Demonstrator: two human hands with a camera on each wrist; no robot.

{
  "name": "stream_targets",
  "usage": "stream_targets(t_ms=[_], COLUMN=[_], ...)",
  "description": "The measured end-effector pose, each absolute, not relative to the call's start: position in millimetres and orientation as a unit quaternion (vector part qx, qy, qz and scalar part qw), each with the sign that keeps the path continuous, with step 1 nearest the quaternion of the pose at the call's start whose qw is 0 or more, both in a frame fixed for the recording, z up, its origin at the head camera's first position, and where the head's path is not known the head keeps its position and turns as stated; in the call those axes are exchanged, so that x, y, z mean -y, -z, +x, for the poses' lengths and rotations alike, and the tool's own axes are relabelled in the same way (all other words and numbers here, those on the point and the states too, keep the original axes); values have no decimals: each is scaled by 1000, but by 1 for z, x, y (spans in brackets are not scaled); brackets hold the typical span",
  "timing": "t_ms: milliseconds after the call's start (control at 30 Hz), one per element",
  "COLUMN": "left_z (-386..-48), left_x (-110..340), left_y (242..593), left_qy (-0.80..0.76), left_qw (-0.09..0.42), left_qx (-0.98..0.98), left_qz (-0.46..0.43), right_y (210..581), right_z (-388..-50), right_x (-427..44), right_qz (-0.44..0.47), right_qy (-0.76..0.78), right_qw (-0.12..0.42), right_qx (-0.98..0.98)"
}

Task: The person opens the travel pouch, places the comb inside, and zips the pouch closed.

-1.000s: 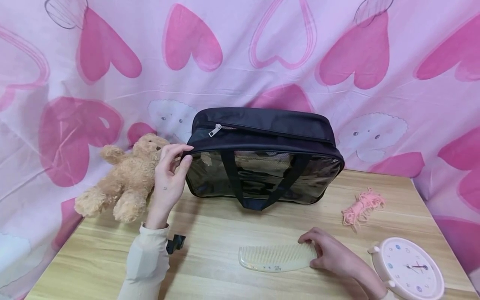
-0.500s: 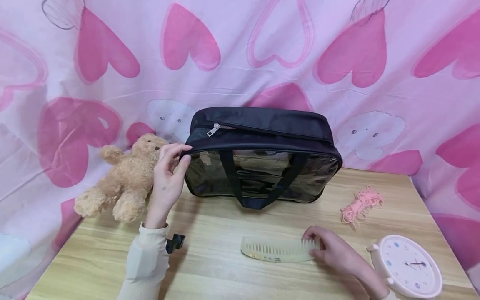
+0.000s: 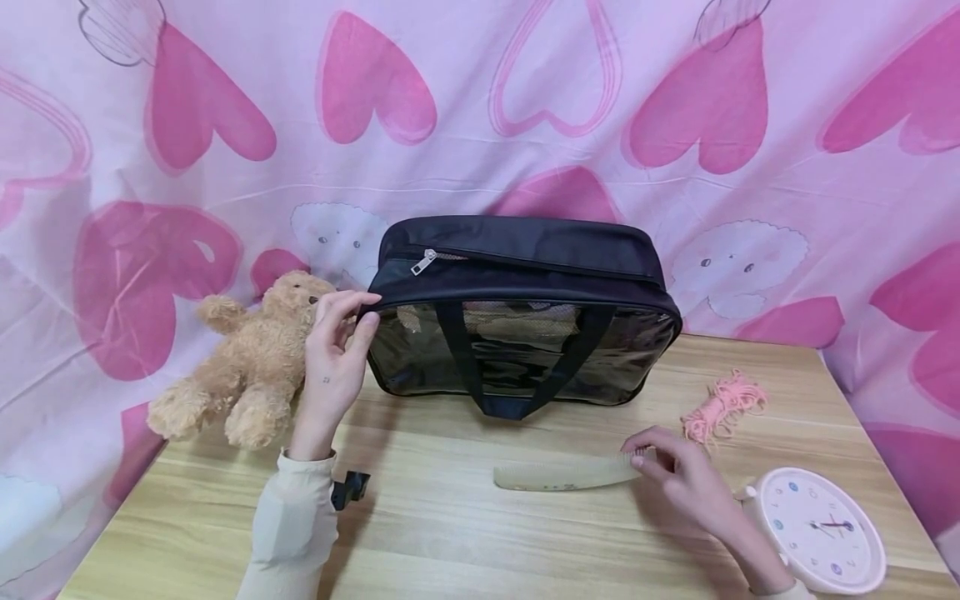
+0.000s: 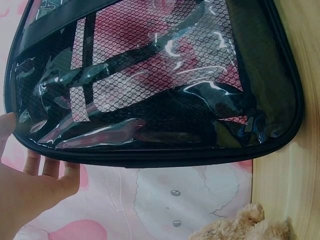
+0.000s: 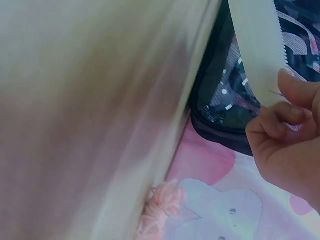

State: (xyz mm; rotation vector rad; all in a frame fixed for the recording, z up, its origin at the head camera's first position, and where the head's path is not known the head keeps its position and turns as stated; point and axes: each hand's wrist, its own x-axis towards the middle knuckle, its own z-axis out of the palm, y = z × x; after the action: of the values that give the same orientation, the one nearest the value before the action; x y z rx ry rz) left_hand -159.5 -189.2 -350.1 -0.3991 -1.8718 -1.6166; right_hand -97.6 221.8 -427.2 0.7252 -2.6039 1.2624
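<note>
A black bag [image 3: 517, 287] with see-through sides and a strap handle stands upright on the table, its top zipper pull [image 3: 423, 262] at the left end. My left hand [image 3: 333, 358] holds the bag's upper left corner. In the left wrist view, the thumb lies on the clear side [image 4: 150, 75] and the fingers reach behind the edge. My right hand [image 3: 678, 475] pinches one end of a pale, translucent comb [image 3: 562, 475] between thumb and fingers. The comb is lifted off the table, in front of the bag, teeth toward the bag. In the right wrist view, the comb [image 5: 260, 45] overlaps the bag.
A tan teddy bear [image 3: 258, 358] sits left of the bag, behind my left wrist. A bundle of pink cord [image 3: 723, 406] lies to the right. Near the right front is a white round clock [image 3: 821, 529]. A heart-patterned pink cloth [image 3: 375, 79] hangs behind the wooden table [image 3: 427, 525].
My right hand has raised the comb and carried it toward the bag and slightly right. The comb has tilted and shows less of its face. My left hand stays on the bag's corner.
</note>
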Motion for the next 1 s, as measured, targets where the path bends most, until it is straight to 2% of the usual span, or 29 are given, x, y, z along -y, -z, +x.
stream_targets(t_ms=[233, 433, 767, 1000], left_z=[-160, -160, -149, -157], left_x=[189, 189, 181, 188], left_y=[350, 350, 334, 346], left_qy=[614, 615, 609, 606], left_qw=[310, 310, 307, 319], left_qx=[709, 709, 715, 713], left_qz=[-153, -153, -153, -152], right_y=[401, 373, 328, 310], right_z=[-99, -98, -92, -98], right_x=[-231, -241, -253, -252], right_qz=[193, 145, 133, 148], right_qy=[-428, -462, -594, -654], right_qw=[153, 184, 224, 269], right_qx=[870, 855, 761, 692])
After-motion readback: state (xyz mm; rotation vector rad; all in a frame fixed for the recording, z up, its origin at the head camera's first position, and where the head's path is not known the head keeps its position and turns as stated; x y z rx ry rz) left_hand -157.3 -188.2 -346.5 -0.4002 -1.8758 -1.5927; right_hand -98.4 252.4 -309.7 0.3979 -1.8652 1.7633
